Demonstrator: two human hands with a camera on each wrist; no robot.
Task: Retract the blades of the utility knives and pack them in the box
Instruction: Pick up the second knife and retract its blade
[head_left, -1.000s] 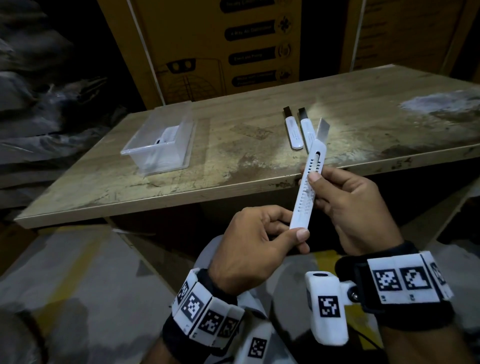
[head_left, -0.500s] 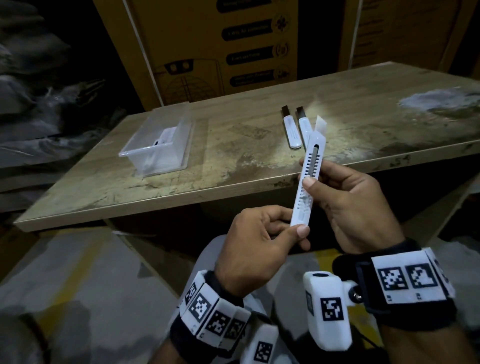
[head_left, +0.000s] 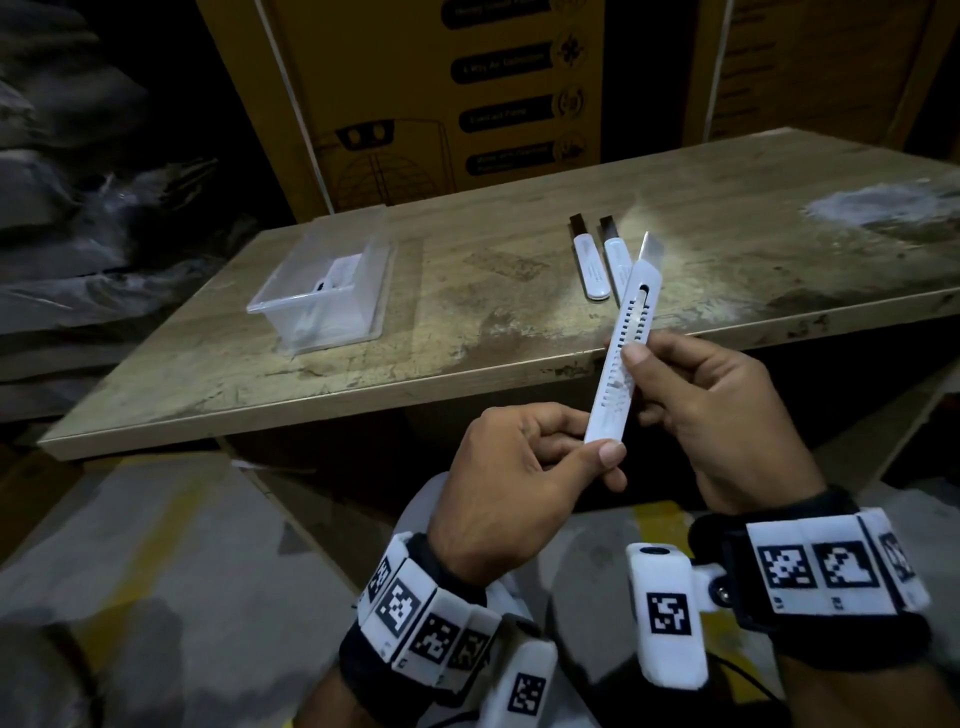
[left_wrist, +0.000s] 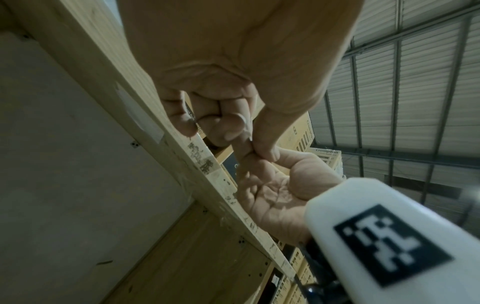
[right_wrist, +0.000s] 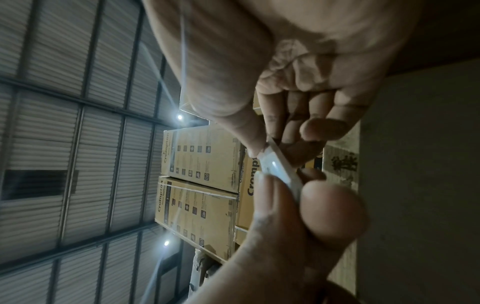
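I hold a white utility knife (head_left: 623, 353) in the air in front of the table edge, blade tip up. A short piece of blade (head_left: 650, 245) sticks out of its top. My left hand (head_left: 530, 467) pinches the knife's bottom end between thumb and fingers. My right hand (head_left: 691, 395) grips its middle, thumb on the slider track. Two more white knives (head_left: 589, 265) (head_left: 615, 260) lie side by side on the wooden table (head_left: 467, 291), dark blades out. A clear plastic box (head_left: 322, 291) stands on the table's left part. In the right wrist view the knife (right_wrist: 280, 168) shows between both hands' fingers.
Large yellow cardboard cartons (head_left: 441, 93) stand behind the table. Dark wrapped bundles (head_left: 78, 208) are stacked to the left. The grey floor (head_left: 156, 571) with a yellow stripe lies below the table's near edge.
The blade sticks out less than before. My right thumb has slid down along the knife's body. Both hands keep the knife in nearly the same place.
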